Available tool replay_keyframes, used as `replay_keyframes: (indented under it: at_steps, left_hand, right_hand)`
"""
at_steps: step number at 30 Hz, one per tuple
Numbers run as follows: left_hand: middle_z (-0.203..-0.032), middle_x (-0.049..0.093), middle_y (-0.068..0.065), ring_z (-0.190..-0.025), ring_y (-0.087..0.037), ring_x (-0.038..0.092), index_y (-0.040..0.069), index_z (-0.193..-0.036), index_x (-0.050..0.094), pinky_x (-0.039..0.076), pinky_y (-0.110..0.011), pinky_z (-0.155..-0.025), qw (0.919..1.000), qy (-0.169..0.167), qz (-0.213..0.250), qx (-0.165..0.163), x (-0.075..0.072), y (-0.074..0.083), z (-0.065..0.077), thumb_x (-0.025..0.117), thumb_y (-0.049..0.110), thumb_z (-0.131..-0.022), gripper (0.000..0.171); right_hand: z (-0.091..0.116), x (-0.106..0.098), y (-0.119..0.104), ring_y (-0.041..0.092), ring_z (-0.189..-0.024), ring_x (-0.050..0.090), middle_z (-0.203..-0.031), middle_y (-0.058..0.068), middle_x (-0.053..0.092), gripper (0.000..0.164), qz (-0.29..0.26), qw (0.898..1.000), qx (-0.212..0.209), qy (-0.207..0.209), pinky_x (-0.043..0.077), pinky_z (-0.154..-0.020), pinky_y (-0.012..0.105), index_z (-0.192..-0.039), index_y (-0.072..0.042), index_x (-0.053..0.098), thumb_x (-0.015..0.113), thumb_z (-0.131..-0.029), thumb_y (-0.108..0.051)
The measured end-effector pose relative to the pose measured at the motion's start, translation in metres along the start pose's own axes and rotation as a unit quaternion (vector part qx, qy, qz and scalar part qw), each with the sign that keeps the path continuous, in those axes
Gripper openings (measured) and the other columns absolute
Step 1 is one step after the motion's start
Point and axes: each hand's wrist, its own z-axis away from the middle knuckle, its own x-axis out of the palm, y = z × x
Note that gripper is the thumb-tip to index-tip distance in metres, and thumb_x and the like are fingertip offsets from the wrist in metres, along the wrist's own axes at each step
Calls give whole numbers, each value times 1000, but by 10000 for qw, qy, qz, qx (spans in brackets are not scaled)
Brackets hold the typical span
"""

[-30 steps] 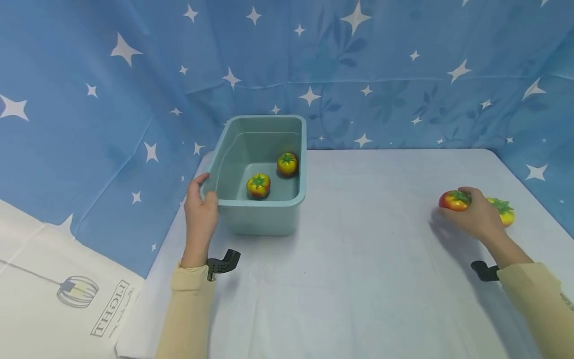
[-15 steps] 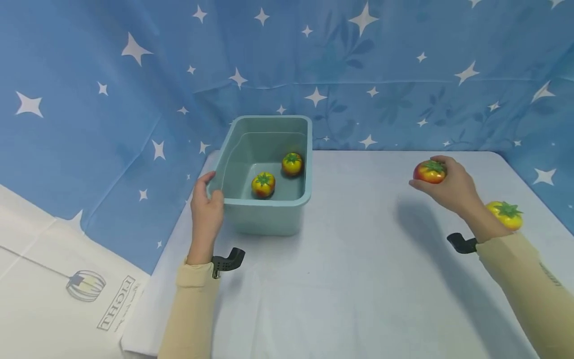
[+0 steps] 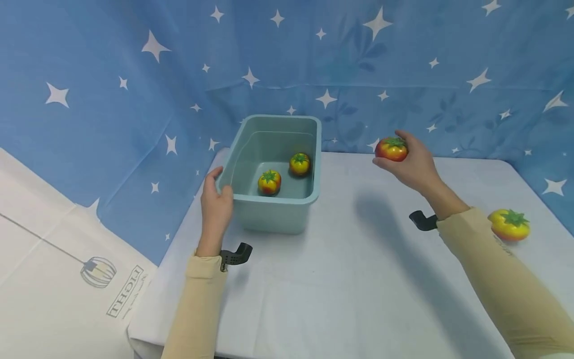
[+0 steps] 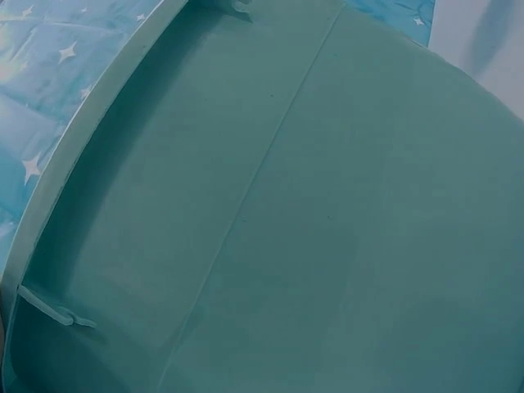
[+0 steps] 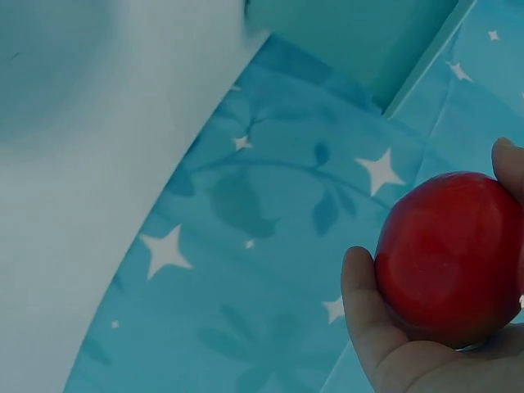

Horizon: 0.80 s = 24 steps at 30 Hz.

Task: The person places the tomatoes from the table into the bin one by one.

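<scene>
My right hand [image 3: 414, 167] grips a red and yellow toy tomato [image 3: 391, 149] with a green leafy top, held up above the table. In the right wrist view the tomato's red underside [image 5: 450, 258] shows between thumb and fingers. At the near left corner of a blue-green plastic bin [image 3: 271, 217], my left hand [image 3: 216, 207] holds the rim between thumb and fingers. Two more toy tomatoes sit on the bin's floor, one nearer [image 3: 269, 183] and one farther back [image 3: 299, 164]. Only the bin's outer wall fills the left wrist view; the left fingers are hidden there.
A yellow toy tomato [image 3: 509, 224] with a green top lies at the table's right side, beside the right forearm. The white-covered table [image 3: 314, 294] meets a blue star-print curtain [image 3: 287, 60] at the back. A cream printed cloth [image 3: 54, 279] hangs at the left.
My right hand has lifted the red and yellow tomato off the right side of the table and carried it leftward and up. The left hand keeps its hold on the bin; the view has shifted slightly.
</scene>
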Motion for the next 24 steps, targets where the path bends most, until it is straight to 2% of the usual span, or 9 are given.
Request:
replay_keyframes:
  at_steps: [3, 8, 18, 24]
  left_hand:
    - [-152, 38, -11, -115, -30, 46, 15, -152, 32, 37, -48, -90, 10000, -18, -7, 0, 1, 0, 1, 39, 11, -92, 60]
    - [-150, 39, -14, -117, -31, 46, 15, -152, 31, 38, -50, -91, 10000, -34, 25, 57, -1, 0, 1, 38, 11, -92, 61]
    - [-144, 45, -15, -105, -33, 49, 12, -150, 34, 39, -47, -82, 9999, -22, -65, 118, -3, 1, 1, 38, 11, -91, 59]
    - [-144, 45, -14, -106, -32, 49, 11, -150, 35, 39, -47, -82, 9999, -86, -66, 58, -2, 2, 1, 38, 11, -91, 59]
  right_hand:
    - [-3, 5, -10, 44, -127, 38, -149, 23, 34, 94, -85, 9999, -110, -29, 43, -95, 60, -157, -14, 17, 71, -86, -42]
    - [-8, 13, -30, 43, -126, 39, -148, 22, 36, 92, -159, 9994, -306, -98, 43, -96, 59, -156, -12, 19, 71, -86, -40]
    - [-19, 33, -59, 38, -130, 40, -150, 17, 36, 91, -263, 9986, -460, -76, 45, -97, 54, -156, -14, 19, 74, -85, -31]
    - [-26, 44, -75, 35, -130, 41, -151, 14, 37, 93, -322, 9983, -455, -172, 44, -100, 51, -156, -15, 18, 75, -84, -32]
